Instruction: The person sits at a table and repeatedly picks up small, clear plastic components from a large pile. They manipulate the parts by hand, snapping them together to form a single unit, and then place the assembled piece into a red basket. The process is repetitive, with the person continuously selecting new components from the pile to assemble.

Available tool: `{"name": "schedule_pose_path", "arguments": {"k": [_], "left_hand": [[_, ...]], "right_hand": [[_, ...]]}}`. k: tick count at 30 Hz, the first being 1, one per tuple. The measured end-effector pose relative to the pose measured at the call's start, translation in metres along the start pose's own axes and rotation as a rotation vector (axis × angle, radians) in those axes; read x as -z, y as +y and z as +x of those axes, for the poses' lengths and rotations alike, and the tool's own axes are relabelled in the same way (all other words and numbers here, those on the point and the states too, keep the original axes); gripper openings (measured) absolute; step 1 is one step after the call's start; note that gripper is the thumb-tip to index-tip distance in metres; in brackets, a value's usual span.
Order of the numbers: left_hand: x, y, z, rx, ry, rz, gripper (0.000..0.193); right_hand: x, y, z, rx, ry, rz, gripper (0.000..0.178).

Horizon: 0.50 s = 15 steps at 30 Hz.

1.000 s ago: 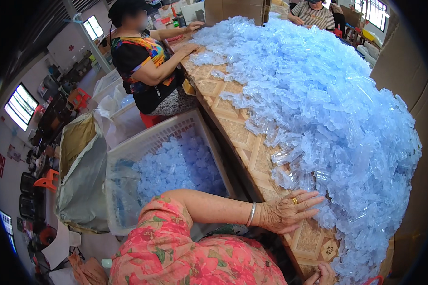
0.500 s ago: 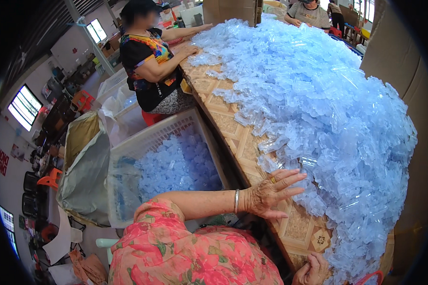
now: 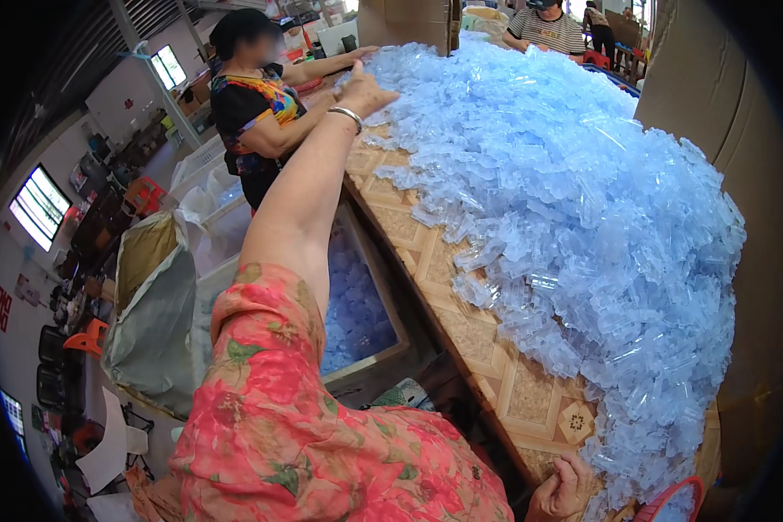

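A large heap of small clear, bluish plastic pieces point(image 3: 574, 200) covers most of the wood-patterned table point(image 3: 435, 252). My left hand point(image 3: 367, 94), with a silver bangle at the wrist, is stretched far forward over the table's left edge, beside the far end of the heap. Its fingers are apart and hold nothing that I can see. At the near edge of the table my right hand point(image 3: 564, 489) rests with curled fingers, close to the loose pieces. Whatever those fingers may hold is hidden.
Below the table's left side stands a pale crate point(image 3: 383, 352) with more clear pieces, partly behind my arm. A co-worker point(image 3: 257, 104) reaches to the heap at the far left; another person point(image 3: 548, 30) sits beyond it. A red-rimmed basket point(image 3: 674, 503) lies near right; cardboard point(image 3: 700, 87) borders the right.
My left hand has swung forward and left from the near part of the heap to its far left end. My right hand stays at the near edge, fingers still curled.
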<state>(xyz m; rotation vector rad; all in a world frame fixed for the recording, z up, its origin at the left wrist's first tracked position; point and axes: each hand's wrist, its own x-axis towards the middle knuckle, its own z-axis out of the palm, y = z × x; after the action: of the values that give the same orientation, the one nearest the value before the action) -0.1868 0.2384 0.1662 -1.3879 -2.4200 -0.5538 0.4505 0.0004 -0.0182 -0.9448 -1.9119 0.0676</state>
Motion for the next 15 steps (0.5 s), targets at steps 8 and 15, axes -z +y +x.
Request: {"name": "schedule_pose_path", "arguments": {"k": [8, 15], "left_hand": [[-0.057, 0.094, -0.142, -0.588, 0.317, -0.436, 0.06], [-0.043, 0.171, -0.339, -0.874, 0.013, -0.699, 0.067]], "right_hand": [[0.0, -0.002, -0.001, -0.023, -0.016, 0.002, 0.021], [-0.002, 0.003, -0.007, -0.058, -0.067, 0.057, 0.023]]}}
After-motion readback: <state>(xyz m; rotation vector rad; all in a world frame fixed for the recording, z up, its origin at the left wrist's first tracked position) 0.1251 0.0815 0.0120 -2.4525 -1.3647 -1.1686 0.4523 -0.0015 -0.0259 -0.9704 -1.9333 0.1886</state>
